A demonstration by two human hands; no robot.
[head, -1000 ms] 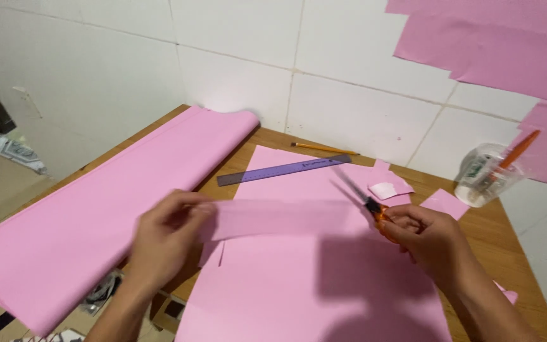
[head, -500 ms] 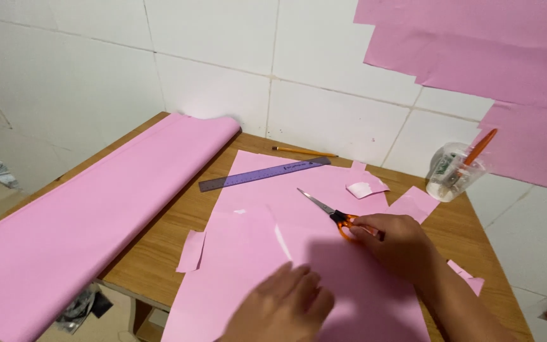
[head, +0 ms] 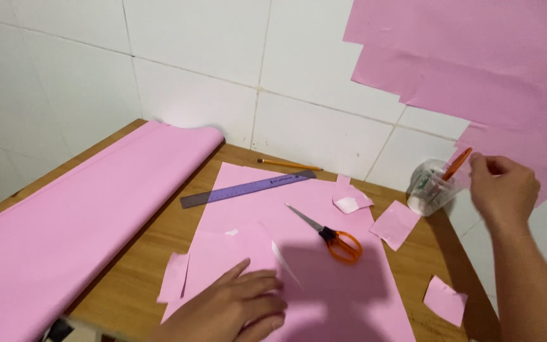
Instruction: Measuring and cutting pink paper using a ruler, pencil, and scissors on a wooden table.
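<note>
Looking down from the head camera, I logged the table [head: 159,253] as follows.

Left hand [head: 235,307]: at 6 o'clock, lying flat and loose on the cut strip [head: 229,256], fingers [head: 257,288] spread and gripping nothing; I judged that it pinned the strip so the paper would not slide or curl.

Right hand [head: 501,187]: at 3 o'clock, raised off the table, fingertips pinched around the top of the orange tool [head: 458,163] that stood in the clear cup [head: 435,187]. What kind of tool it was I could not tell.

Sheet [head: 324,278]: large, pink, at centre, under the strip and running off the near edge.

Scissors [head: 330,235]: orange handles, lying on the sheet just past centre, blades closed and pointing to 10 o'clock, touched by neither hand.

Ruler [head: 248,189]: purple, at 12 o'clock across the far end of the sheet, slanted.

Pencil [head: 289,165]: beyond the ruler, near the wall [head: 223,69].

Roll [head: 83,215]: pink paper, at 9 o'clock, along the left side of the table and well apart from both hands.

Scraps [head: 395,223]: pink offcuts at 2 and 4 o'clock, one folded with a white underside showing.

Wall sheets [head: 476,57]: more pink paper stuck overlapping on the white tiles at 1 o'clock.
</note>
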